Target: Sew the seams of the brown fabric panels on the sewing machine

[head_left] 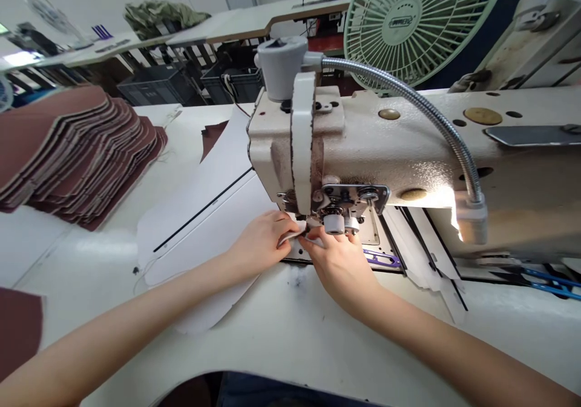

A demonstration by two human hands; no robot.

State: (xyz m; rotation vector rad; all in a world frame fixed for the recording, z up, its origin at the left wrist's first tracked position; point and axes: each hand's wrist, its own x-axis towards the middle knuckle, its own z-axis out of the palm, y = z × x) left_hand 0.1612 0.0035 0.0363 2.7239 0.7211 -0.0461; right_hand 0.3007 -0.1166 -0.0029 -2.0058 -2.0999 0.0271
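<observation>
A white fabric panel (195, 213) with a black strip along it lies flat left of the sewing machine (290, 128), its right end under the machine head. My left hand (258, 240) is closed on that panel's folded edge, just in front of the needle area. Beside it, my right hand (340, 264) has its fingers bent at the same spot, below the tension knobs. The thumb and forefinger seem to pinch the edge too, though the fingertips are partly hidden. The needle itself cannot be made out.
Brown panels (91, 146) are stacked at the left. A green fan (403, 22) stands behind the machine, and a flexible lamp (469, 219) hangs at its right. Purple snips (381, 258), white strips (422, 249) and blue-handled scissors (544, 281) lie on the right.
</observation>
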